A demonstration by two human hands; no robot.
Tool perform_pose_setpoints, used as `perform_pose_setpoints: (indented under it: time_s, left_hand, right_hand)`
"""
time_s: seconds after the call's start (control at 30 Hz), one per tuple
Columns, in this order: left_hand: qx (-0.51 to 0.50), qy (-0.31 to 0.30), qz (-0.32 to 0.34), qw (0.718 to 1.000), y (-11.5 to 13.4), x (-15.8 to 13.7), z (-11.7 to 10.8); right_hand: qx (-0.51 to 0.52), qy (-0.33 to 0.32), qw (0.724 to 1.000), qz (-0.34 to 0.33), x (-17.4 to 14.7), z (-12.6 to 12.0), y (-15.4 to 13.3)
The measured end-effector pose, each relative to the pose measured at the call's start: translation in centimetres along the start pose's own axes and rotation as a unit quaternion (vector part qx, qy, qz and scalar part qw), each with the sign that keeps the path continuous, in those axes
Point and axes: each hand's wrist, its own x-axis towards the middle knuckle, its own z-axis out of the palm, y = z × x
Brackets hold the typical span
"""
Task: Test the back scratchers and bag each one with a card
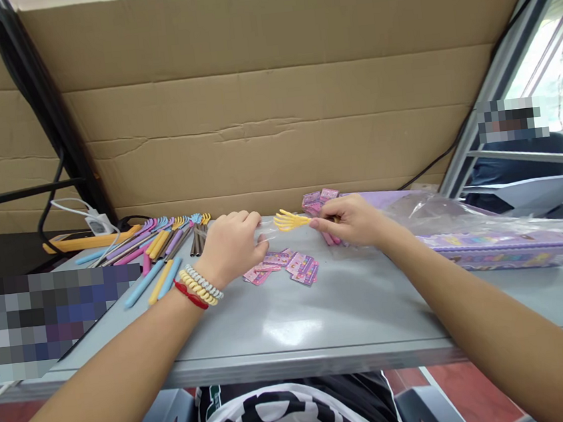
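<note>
My right hand (pixel 350 222) is closed round a back scratcher and only its yellow claw head (pixel 290 220) shows, pointing left. My left hand (pixel 232 246) pinches a small clear plastic bag (pixel 266 230), whose edge lies close to the claw's tips; whether they touch I cannot tell. Below the hands, several pink and purple printed cards (pixel 303 268) are spread on the grey table (pixel 283 318). More back scratchers (pixel 158 241), with coloured handles and claw heads, lie in a pile to the left of my left hand.
A purple printed box (pixel 507 251) with clear plastic film (pixel 437 211) over it stands at the right. More pink cards (pixel 318 198) lie behind my right hand. A white plug (pixel 99 222) with cables sits at the back left. Cardboard (pixel 270 98) walls the rear. Another person (pixel 517 159) sits far right.
</note>
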Motion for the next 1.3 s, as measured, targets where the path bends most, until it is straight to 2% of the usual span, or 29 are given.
perform_pose_setpoints:
  time_s: [0.17, 0.5, 0.8, 1.17, 1.3]
  left_hand:
    - [0.019, 0.022, -0.02, 0.999, -0.1, 0.0, 0.0]
    - [0.026, -0.006, 0.032, 0.999, 0.2, 0.0, 0.0]
    - [0.043, -0.033, 0.078, 0.995, 0.4, -0.1, 0.2]
    - [0.042, -0.046, 0.115, 0.991, 1.4, -0.2, 0.5]
    - [0.05, -0.041, 0.125, 0.99, 1.7, -0.3, 0.6]
  right_hand:
    - [0.016, -0.04, 0.999, 0.02, -0.1, -0.2, -0.3]
    - [0.033, -0.108, 0.993, 0.028, -0.1, 0.4, -0.1]
    - [0.046, -0.118, 0.992, 0.009, -0.1, 1.2, 0.1]
    - [0.013, -0.098, 0.995, 0.015, -0.1, 2.1, -2.0]
    - [0.028, -0.109, 0.994, -0.008, -0.1, 2.7, -2.8]
